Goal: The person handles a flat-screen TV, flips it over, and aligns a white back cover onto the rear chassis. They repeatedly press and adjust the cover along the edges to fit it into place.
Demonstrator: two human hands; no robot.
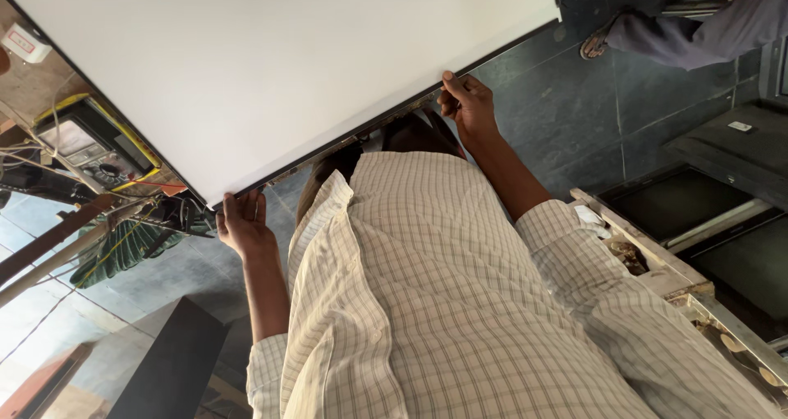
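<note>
I have a large white panel (271,66) held out in front of me, and it fills the upper left and top middle of the frame. Its long axis runs on a slant, from the lower left up toward the upper right, and the dark-edged near rim is the edge facing my body.

Both hands sit on that near rim, well apart along it. My left hand (244,224) is at the lower-left corner of the panel, fingers curled up over the edge. My right hand (468,103) is further along toward the upper right, closed around the rim with the thumb on the white face. Each hand is closed on the panel; neither holds anything else.

The panel lies away from me beyond both hands, so neither is clearly nearer to its bulk (the left has the corner, the right the middle of the edge). I think small metal fittings run under the rim between my hands, though it is hard to be sure.

A yellow-cased meter (94,144) lies at the left, beyond the panel's corner.
</note>
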